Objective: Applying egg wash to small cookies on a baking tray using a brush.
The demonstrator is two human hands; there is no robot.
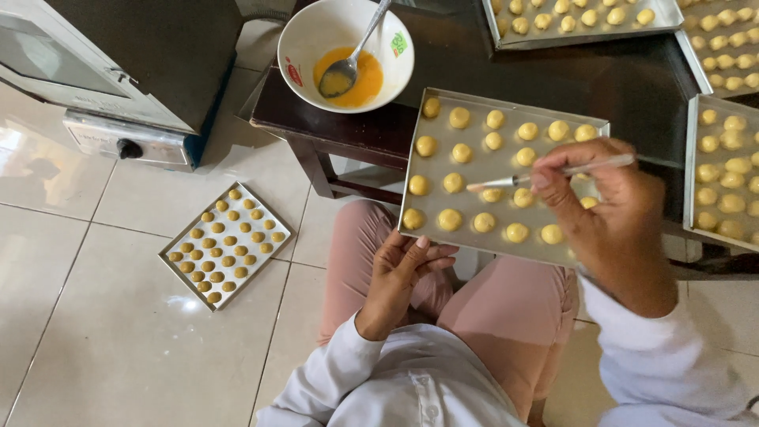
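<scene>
The left hand (pixel 402 273) cups the near edge of a metal baking tray (pixel 474 237) from below, thumb on the rim. The right hand (pixel 613 213) pinches a thin pastry brush (pixel 553 174) — its tip rests among the pale dough balls (pixel 452 183). Farther off, a white bowl (pixel 304 47) of egg wash holds a spoon (pixel 356 51) — on the dark table (pixel 632 79).
</scene>
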